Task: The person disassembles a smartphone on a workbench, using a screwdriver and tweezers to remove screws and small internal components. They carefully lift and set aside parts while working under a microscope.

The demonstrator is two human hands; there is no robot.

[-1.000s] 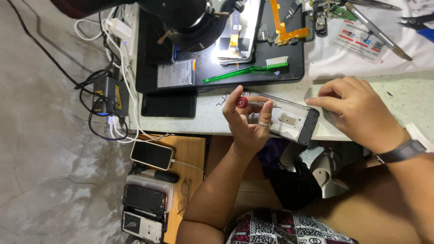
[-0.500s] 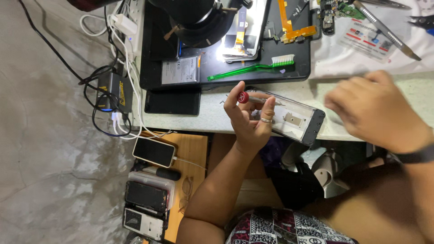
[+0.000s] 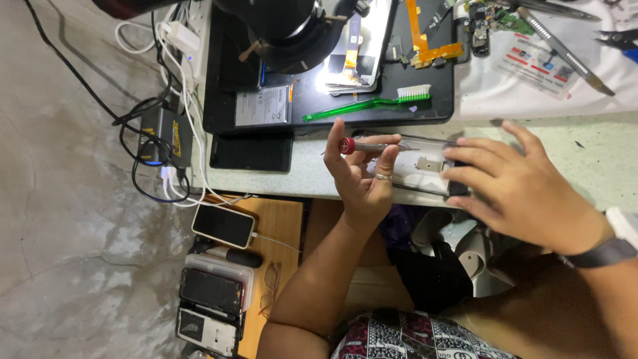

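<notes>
My left hand (image 3: 362, 176) is raised palm-up at the table's edge and grips a thin screwdriver with a red cap (image 3: 347, 145) between thumb and fingers. Its fingers also touch an opened phone body (image 3: 420, 166) with a silver inner plate, lying flat at the table edge. My right hand (image 3: 525, 193), a dark watch band on its wrist, hovers over the phone's right end with fingers spread and fingertips on or just above it; I cannot tell which.
Beyond the hands lie a black work mat (image 3: 438, 114), a green toothbrush (image 3: 372, 104), a lit microscope head (image 3: 286, 26) and phone parts. Tweezers (image 3: 565, 48) lie far right. Cables and a charger (image 3: 159, 136) hang left. Several phones (image 3: 222, 225) sit on a wooden shelf below.
My right hand left the phone, drew off to the right, and has come back over its right end with fingers spread. My left hand kept the screwdriver, lifting it slightly.
</notes>
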